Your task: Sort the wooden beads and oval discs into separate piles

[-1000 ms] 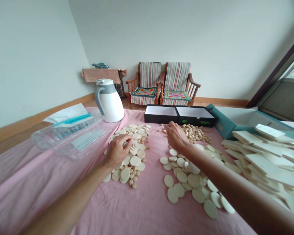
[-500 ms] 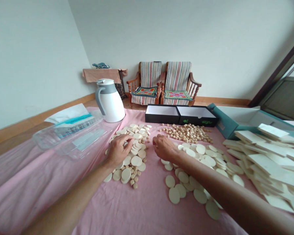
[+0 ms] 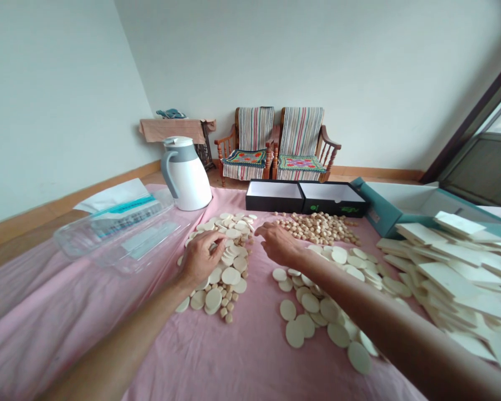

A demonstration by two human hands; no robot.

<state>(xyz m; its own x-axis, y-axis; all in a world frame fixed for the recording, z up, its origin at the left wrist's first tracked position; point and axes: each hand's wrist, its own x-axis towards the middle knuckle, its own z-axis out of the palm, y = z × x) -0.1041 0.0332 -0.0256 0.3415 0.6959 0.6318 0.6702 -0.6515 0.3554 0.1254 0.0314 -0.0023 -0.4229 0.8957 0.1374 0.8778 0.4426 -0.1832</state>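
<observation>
My left hand (image 3: 203, 257) rests on the left pile of pale wooden discs (image 3: 230, 275), its fingers curled together; whatever they hold is hidden. My right hand (image 3: 278, 242) is just right of that pile, over the pink cloth, its fingertips closed by the pile's right edge; anything between them is too small to tell. Small wooden blocks (image 3: 224, 303) lie among the left discs. Beyond my right hand is a heap of small wooden pieces (image 3: 323, 227). More round discs (image 3: 311, 302) spread beneath and beside my right forearm.
A white and grey jug (image 3: 192, 184) and clear plastic packaging (image 3: 121, 234) stand at the left. Black open boxes (image 3: 275, 204) and a teal box (image 3: 386, 214) line the back. Flat wooden pieces (image 3: 455, 278) are heaped at the right. Two chairs stand beyond.
My right hand has shifted slightly left and up, toward the left pile, its fingers reaching farther forward. My left hand has hardly moved.
</observation>
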